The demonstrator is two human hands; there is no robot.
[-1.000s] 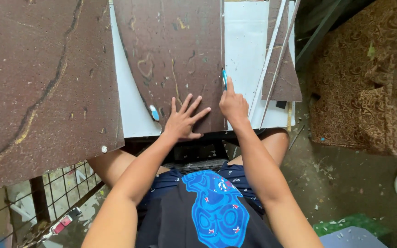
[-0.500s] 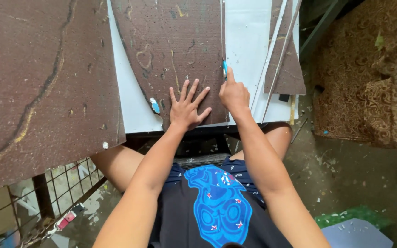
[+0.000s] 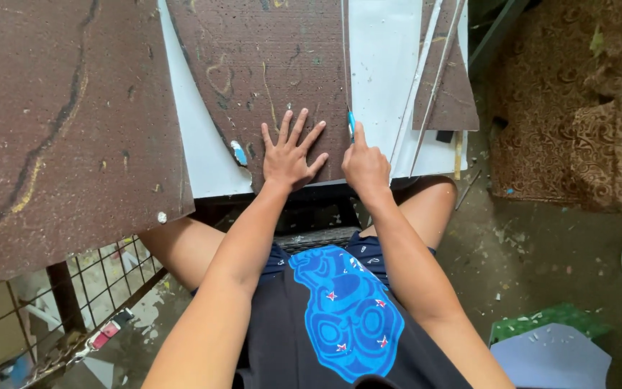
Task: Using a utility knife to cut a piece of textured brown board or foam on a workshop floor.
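Two bare hands work at the near edge of a white-topped table (image 3: 203,169). The left hand (image 3: 289,155) lies flat with fingers spread, gripping nothing, pressing down a dark brown sheet (image 3: 268,68) of speckled, leather-like material. Just to its right, the right hand (image 3: 365,164) is closed around a small blue-handled cutter (image 3: 350,124), forefinger laid along the top, the tip set at the sheet's right edge, where a straight line runs far up the sheet.

Judging by this, a straight cut is in hand. To do it well, the flat palm should hold the sheet firmly close beside the line, fingers clear of the blade's path, and the cutter should travel steadily along the line without wandering.

Most of the cutter is hidden in the fist; whether the blade bites into the material cannot be told. The sheet's far end is cut off by the frame. Thin pale strips (image 3: 433,65) cross another brown piece (image 3: 455,94) to the right, their nature unclear.
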